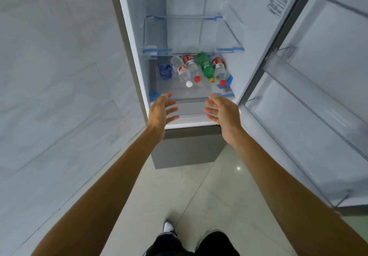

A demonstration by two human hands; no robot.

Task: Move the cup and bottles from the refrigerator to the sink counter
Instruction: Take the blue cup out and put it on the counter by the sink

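Both hands reaching toward an open refrigerator whose lower shelf carries a cup and four bottles.

The left hand (159,112) and the right hand (223,112) are raised with palms facing each other and fingers spread, holding nothing, just in front of the refrigerator (129,36), apart from its contents. On the lower shelf (179,94) the blue cup (165,70) stands at the far left; to its right, in order, stand a white-capped clear bottle (182,72), a red-capped clear bottle (192,67), a green bottle (206,66) with a yellow cap, and a second red-capped bottle (219,70). The bottles appear to touch one another, though the wide-angle view leaves this uncertain. The upper glass shelf (189,36) is bare. The door (318,96) stands open at right.
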